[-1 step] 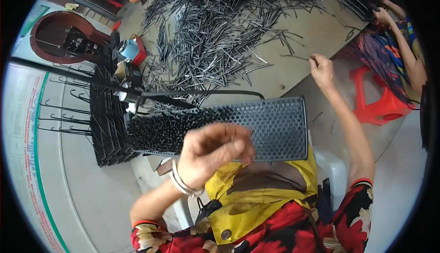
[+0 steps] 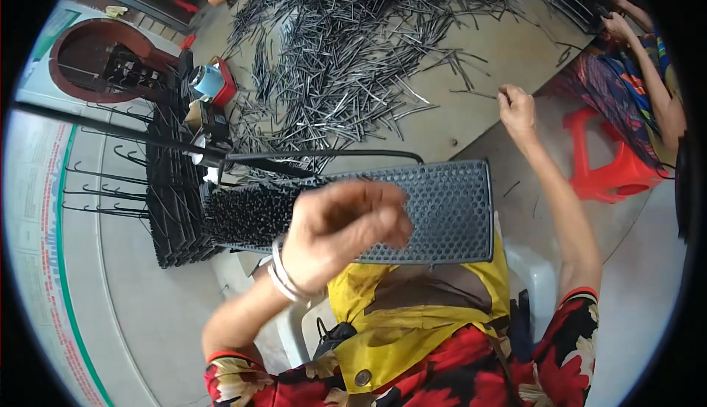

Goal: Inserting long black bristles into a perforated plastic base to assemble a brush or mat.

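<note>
A long dark rack [image 2: 449,208] with a honeycomb of small holes lies across my lap. Its left part is packed with short black rod ends [image 2: 247,215]. My left hand [image 2: 342,230], with a pale bangle at the wrist, hovers over the rack's middle. Its fingers are curled toward the thumb and slightly blurred, so what they hold, if anything, is hidden. At the table's right edge my right hand [image 2: 519,112] pinches one end of a thin dark rod [image 2: 475,94]. A big heap of similar dark rods [image 2: 346,61] covers much of the table.
Stacked black racks [image 2: 173,193] with hooked wires stand at left. Near them are a blue cup [image 2: 208,80] and a red container [image 2: 225,86]. A black bar [image 2: 324,155] runs along the rack's far side. A red stool [image 2: 607,160] and a co-worker's hands [image 2: 615,24] are at right.
My left hand has risen slightly, and the rack's right end has dipped a little toward me. My right hand stays almost where it was, at the table edge.
</note>
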Available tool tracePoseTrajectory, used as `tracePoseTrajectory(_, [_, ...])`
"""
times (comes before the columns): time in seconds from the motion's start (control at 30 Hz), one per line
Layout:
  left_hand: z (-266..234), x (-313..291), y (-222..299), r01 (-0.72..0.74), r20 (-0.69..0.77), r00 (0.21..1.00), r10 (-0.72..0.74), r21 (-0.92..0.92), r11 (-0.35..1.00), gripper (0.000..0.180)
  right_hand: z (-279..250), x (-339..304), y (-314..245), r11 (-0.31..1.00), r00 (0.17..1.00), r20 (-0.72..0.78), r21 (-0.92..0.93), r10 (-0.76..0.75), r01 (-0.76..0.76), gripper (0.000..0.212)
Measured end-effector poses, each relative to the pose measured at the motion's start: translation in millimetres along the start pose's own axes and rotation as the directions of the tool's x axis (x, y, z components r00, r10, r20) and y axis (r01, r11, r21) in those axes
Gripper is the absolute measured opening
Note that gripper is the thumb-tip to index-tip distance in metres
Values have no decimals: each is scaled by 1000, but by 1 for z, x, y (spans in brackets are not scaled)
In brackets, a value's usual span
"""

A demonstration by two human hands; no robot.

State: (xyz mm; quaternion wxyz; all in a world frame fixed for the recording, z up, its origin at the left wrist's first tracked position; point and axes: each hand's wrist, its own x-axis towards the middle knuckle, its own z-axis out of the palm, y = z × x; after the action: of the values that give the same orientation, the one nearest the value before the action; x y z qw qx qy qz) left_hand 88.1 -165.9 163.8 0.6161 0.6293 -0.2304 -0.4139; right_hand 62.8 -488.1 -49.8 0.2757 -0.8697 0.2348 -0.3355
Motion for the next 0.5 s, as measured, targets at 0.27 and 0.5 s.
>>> tracePoseTrajectory(0.27, [-73,166,16,-102,4,984,179,835,541,44,41,19,36,952,983,-132,-296,-125,81,10])
tracePoseTrajectory(0.5, [-84,206,-34,-35,-223,861,-458,870,-491,119,39,17,29,943,972,-165,-314,-168,110,10])
